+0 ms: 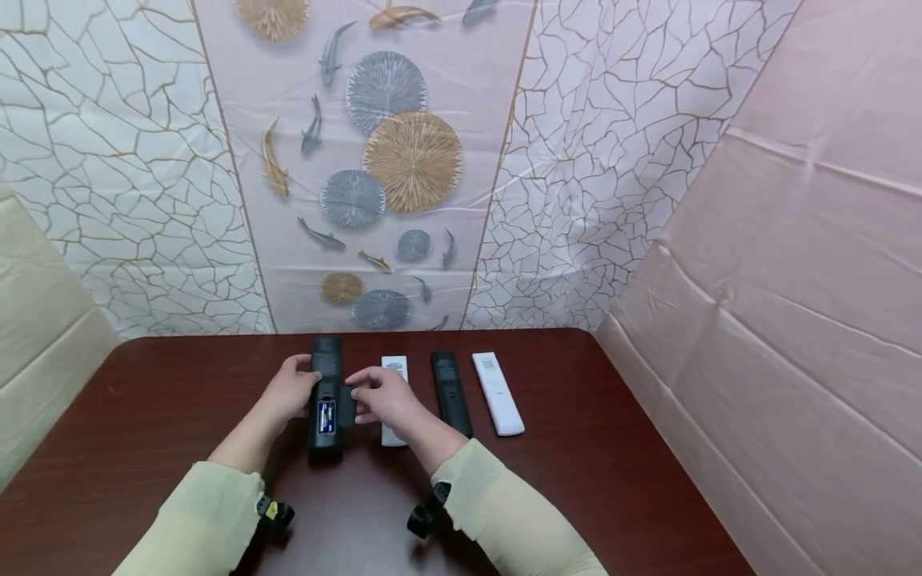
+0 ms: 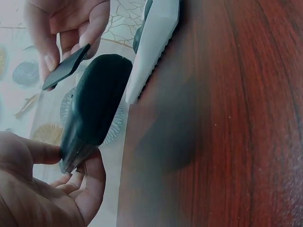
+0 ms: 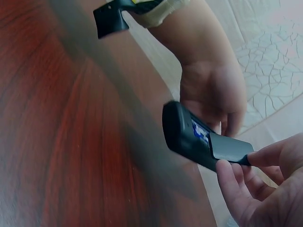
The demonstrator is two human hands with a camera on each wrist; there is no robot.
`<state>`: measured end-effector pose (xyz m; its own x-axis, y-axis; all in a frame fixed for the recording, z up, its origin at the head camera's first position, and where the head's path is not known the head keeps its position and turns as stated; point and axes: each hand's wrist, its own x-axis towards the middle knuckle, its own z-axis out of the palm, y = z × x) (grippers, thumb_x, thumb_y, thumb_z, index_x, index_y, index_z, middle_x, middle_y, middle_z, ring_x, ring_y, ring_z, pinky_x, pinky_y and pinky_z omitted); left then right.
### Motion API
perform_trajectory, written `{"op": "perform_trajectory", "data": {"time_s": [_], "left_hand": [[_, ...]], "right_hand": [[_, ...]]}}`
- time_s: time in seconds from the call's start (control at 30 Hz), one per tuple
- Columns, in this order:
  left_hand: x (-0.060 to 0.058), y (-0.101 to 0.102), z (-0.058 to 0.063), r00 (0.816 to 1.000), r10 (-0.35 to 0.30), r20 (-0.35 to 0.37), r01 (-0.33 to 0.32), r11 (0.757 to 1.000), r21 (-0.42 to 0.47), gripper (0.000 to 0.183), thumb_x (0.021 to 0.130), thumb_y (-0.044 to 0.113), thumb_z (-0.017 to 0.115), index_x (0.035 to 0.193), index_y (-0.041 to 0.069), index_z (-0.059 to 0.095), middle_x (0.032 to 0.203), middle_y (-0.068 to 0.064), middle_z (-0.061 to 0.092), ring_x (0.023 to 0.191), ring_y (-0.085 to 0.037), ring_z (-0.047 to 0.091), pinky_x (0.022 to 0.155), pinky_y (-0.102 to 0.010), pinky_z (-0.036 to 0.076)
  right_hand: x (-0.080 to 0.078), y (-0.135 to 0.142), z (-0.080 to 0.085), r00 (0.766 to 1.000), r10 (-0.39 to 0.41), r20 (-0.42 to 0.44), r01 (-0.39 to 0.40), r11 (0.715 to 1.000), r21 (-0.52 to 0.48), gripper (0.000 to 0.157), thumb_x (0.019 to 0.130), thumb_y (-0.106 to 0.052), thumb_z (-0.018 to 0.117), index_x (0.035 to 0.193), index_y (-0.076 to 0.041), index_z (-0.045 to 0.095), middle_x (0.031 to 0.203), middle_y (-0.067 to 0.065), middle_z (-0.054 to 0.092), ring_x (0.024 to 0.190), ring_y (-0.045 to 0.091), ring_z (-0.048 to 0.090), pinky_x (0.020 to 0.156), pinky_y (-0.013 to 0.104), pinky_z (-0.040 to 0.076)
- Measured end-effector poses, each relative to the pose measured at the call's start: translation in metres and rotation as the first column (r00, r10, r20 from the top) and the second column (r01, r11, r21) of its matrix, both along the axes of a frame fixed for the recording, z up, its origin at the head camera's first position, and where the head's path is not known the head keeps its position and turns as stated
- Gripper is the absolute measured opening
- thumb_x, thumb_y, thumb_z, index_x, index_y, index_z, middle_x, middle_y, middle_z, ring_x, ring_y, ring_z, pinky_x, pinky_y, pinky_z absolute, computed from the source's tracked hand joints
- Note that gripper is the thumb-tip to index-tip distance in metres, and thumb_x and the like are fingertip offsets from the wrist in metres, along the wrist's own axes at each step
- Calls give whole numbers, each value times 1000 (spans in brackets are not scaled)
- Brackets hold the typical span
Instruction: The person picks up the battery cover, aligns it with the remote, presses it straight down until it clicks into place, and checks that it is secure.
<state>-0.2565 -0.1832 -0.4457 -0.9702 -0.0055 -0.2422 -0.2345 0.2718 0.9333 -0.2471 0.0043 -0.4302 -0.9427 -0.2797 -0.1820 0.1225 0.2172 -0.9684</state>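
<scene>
A black remote control [image 1: 326, 360], back side up, is gripped along its left edge by my left hand [image 1: 289, 390]. Blue batteries [image 1: 327, 417] show in its uncovered compartment. My right hand [image 1: 386, 395] pinches a thin black battery cover [image 1: 347, 406] just to the right of the remote. In the left wrist view the cover [image 2: 67, 69] stands apart from the remote's body [image 2: 97, 101], with the right fingertips at its edge. The right wrist view shows the cover [image 3: 231, 148] overlapping the remote beside the batteries [image 3: 200, 132].
To the right on the dark red wooden table [image 1: 576, 496] lie a white remote [image 1: 394, 438] partly behind my right hand, another black remote [image 1: 450, 392] and a longer white remote [image 1: 499, 394]. A patterned cloth [image 1: 389, 200] hangs behind the table's back edge.
</scene>
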Motion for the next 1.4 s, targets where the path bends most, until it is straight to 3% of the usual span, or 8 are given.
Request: {"op": "perform_trajectory", "data": {"time_s": [0.6, 0.93, 1.2, 1.4], "left_hand": [[1, 12, 4, 1000, -11, -13, 11, 1000, 3, 57, 107, 21, 40, 155, 4, 14, 136, -30, 45, 109, -37, 60, 71, -41, 57], [2, 13, 8, 1000, 3, -11, -3, 1000, 20, 58, 107, 20, 40, 155, 4, 13, 135, -30, 44, 106, -36, 61, 70, -40, 57], [4, 12, 8, 1000, 0, -23, 0, 1000, 23, 59, 107, 20, 40, 155, 3, 11, 136, -31, 42, 104, -36, 61, 69, -42, 57], [6, 14, 10, 999, 1, -33, -1, 1000, 5, 58, 107, 20, 41, 155, 4, 13, 136, -30, 44, 106, -37, 60, 69, -40, 57]], "right_hand": [[9, -12, -5, 1000, 28, -13, -28, 999, -16, 16, 96, -4, 62, 107, -11, 72, 87, 6, 60, 67, 16, 57, 63, 35, 59], [9, -12, -8, 999, 31, -34, -31, 1000, 3, 16, 97, -5, 62, 108, -11, 72, 86, 4, 59, 66, 15, 56, 64, 38, 59], [8, -11, -8, 997, 39, -72, -31, 994, 103, 16, 98, -13, 62, 107, -19, 73, 93, 0, 63, 70, 17, 58, 70, 45, 56], [8, -10, -9, 991, 44, -127, -23, 986, 164, 12, 98, -15, 63, 105, -19, 72, 87, -2, 61, 59, 17, 52, 56, 34, 48]]}}
